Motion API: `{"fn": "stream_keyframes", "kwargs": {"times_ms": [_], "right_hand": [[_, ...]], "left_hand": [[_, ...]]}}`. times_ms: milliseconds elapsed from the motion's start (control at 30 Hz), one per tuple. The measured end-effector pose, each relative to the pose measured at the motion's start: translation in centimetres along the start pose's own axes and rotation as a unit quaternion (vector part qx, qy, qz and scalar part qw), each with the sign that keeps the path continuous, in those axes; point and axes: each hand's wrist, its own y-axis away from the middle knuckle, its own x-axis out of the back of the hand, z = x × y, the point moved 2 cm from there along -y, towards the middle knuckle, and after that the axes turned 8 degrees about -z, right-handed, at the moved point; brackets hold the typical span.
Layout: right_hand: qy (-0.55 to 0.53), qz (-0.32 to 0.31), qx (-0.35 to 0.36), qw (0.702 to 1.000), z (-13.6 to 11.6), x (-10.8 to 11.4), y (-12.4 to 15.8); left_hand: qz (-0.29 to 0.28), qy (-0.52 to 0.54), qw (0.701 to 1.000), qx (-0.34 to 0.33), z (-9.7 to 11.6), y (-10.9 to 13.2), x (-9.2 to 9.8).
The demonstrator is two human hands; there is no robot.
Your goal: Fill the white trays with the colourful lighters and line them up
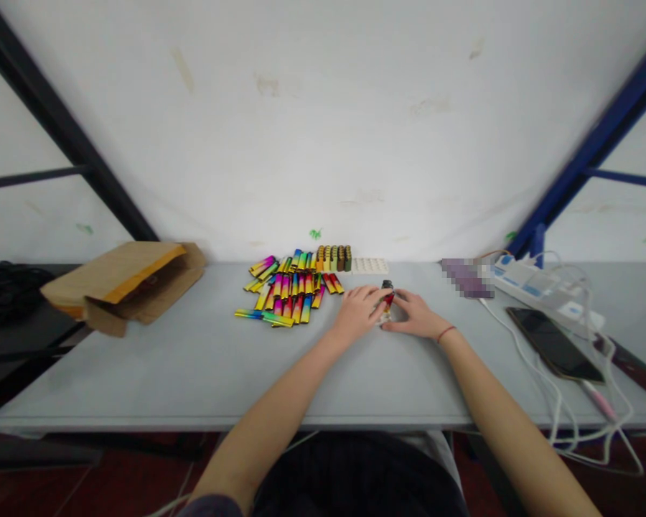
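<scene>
Near the middle of the table stands a small dark-topped cylinder [388, 299] with a red and pale gold body, roughly upright between my hands. My left hand [359, 310] is closed on it from the left, with fingers reaching across its far side. From the right, my right hand [417, 316] has thumb and forefinger curved round it, the thumb low by its base. Fingers cover much of it. To the left lies a pile of shiny rainbow-coloured flat sleeves [293, 291]. Behind the pile, several gold-topped cylinders [334, 258] stand in rows beside a white holed tray [371, 266].
An open brown paper bag [134, 276] lies at the left. Toward the right are a blurred purple object [467, 278], a white power strip [543, 291], a black phone [554, 343] and loose white cables [557, 402]. A white wall [328, 143] rises behind the grey table [166, 380].
</scene>
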Motion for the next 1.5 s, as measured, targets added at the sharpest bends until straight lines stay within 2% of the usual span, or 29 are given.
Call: {"fn": "stream_keyframes", "kwargs": {"times_ms": [167, 233, 300, 367, 433, 533, 633, 767, 1000, 1367, 1500], "right_hand": [[-0.003, -0.003, 0.003, 1.000, 0.2, -0.1, 0.0], [-0.003, -0.004, -0.001, 1.000, 0.3, -0.1, -0.1], [-0.001, -0.010, -0.006, 1.000, 0.2, -0.1, -0.1], [0.001, -0.016, -0.011, 1.000, 0.1, 0.0, -0.1], [0.003, -0.021, -0.016, 1.000, 0.1, 0.1, -0.1], [0.005, -0.022, -0.017, 1.000, 0.0, 0.2, 0.0], [0.006, -0.022, -0.017, 1.000, -0.1, 0.3, 0.0], [0.009, -0.025, -0.018, 0.999, -0.1, 0.3, 0.0], [0.008, -0.021, -0.018, 1.000, 0.0, 0.1, 0.0], [0.006, -0.024, -0.022, 0.999, -0.1, 0.2, 0.0], [0.004, -0.021, -0.017, 1.000, -0.2, 0.2, -0.1]], "left_hand": [[0.031, 0.003, 0.999, -0.017, -0.8, 0.0, 0.7], [0.068, 0.020, 0.997, -0.010, -2.0, -0.1, 1.9], [0.115, 0.029, 0.992, 0.033, -3.8, 0.0, 3.9], [0.165, 0.011, 0.977, 0.133, -6.0, 0.7, 6.4], [0.197, -0.033, 0.942, 0.269, -8.3, 1.9, 8.9], [0.192, -0.075, 0.875, 0.438, -11.1, 4.2, 11.4], [0.154, -0.085, 0.835, 0.521, -13.0, 5.5, 11.9], [0.119, -0.089, 0.830, 0.538, -14.1, 5.5, 11.0], [0.104, -0.095, 0.835, 0.531, -14.4, 5.2, 10.2], [0.124, -0.080, 0.839, 0.524, -14.9, 5.0, 10.0], [0.152, -0.047, 0.850, 0.502, -15.4, 5.3, 10.1]]}}
